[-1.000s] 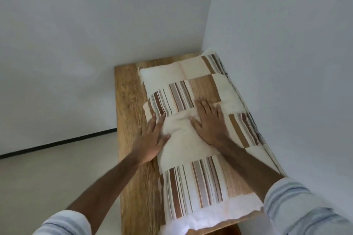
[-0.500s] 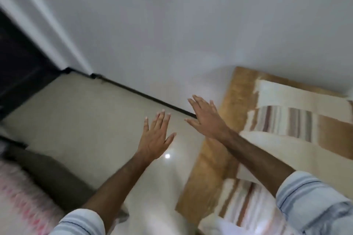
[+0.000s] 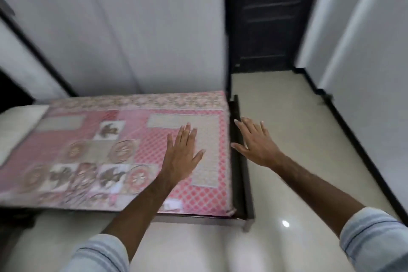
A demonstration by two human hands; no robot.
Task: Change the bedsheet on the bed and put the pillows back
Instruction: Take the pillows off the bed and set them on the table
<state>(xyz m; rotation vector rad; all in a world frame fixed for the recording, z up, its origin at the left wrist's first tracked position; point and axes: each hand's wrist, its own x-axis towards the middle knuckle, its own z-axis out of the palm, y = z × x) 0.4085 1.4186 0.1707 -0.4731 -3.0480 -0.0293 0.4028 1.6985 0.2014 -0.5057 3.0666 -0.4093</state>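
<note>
- The left hand (image 3: 181,157) had straight, spread fingers and held nothing; it was raised in front of the sheet.
- The right hand (image 3: 257,142) was spread flat too, empty, in front of the frame and floor.
- Both forearms came out of pale striped sleeves (image 3: 375,240).
- The pink patterned sheet (image 3: 136,139) lay flat over the bed; whether either hand touched it could not be told.
- A pale pillow (image 3: 15,126) lay at the bed's far left end.
- The dark frame (image 3: 239,161) edged the bed's near and right sides.
- The cream tiled floor (image 3: 287,121) ran to a dark door (image 3: 265,17) between white walls (image 3: 132,28).
</note>
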